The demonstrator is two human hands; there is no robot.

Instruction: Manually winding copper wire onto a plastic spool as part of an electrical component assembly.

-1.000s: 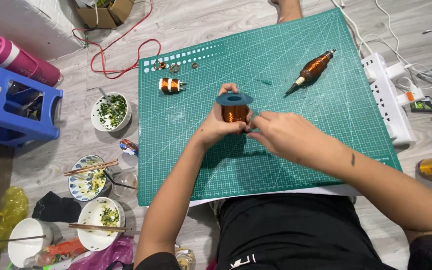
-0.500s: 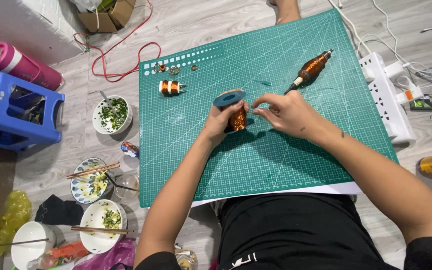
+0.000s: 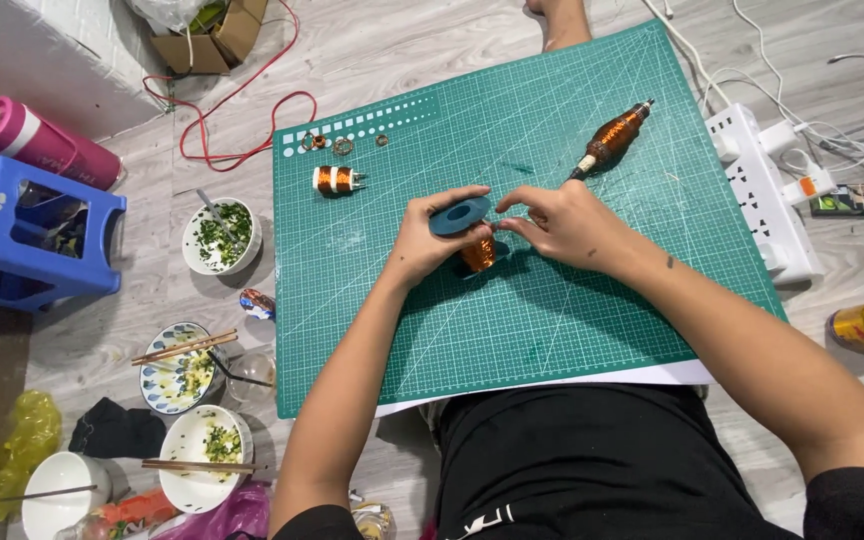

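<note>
My left hand (image 3: 430, 245) grips the copper wire spool (image 3: 470, 235) upright over the middle of the green cutting mat (image 3: 552, 320), steadying it. My right hand (image 3: 562, 222) pinches closed at the spool's blue rim, apparently on fine wire; I cannot tell for certain.

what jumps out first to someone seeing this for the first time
The big green cutting mat on the floor draws the eye, with the left hand and right hand meeting at its middle over a copper wire spool with a dark blue flange. Above them on the mat lie a second small copper coil and a long copper-wound tool. Off the mat's left edge sit bowls of food with chopsticks.
</note>
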